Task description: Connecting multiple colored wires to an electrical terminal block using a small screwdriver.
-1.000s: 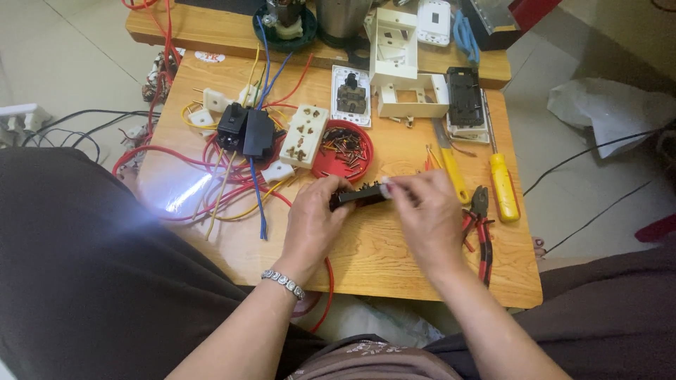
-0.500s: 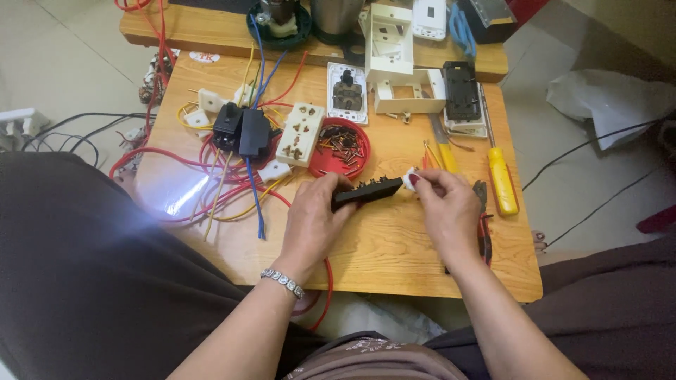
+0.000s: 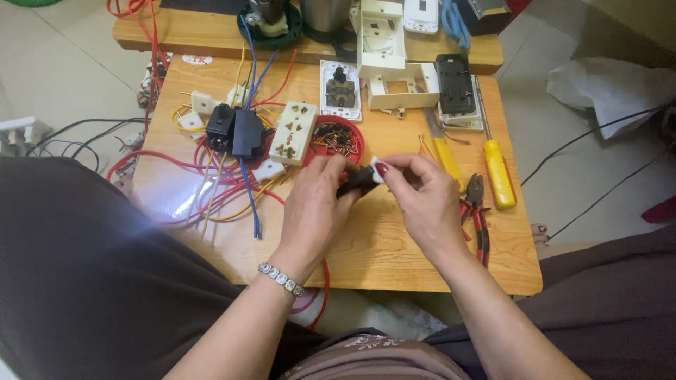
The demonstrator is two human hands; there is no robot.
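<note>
Both hands (image 3: 373, 193) now nearer the red screw dish (image 3: 338, 137), pliers (image 3: 477, 211) alongside.

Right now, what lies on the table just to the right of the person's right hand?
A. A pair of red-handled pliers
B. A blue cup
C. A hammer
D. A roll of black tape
A: the red-handled pliers lie on the wooden table right beside the right hand, with a yellow-handled screwdriver a little farther out; no tape roll, hammer or cup shows there.
</note>
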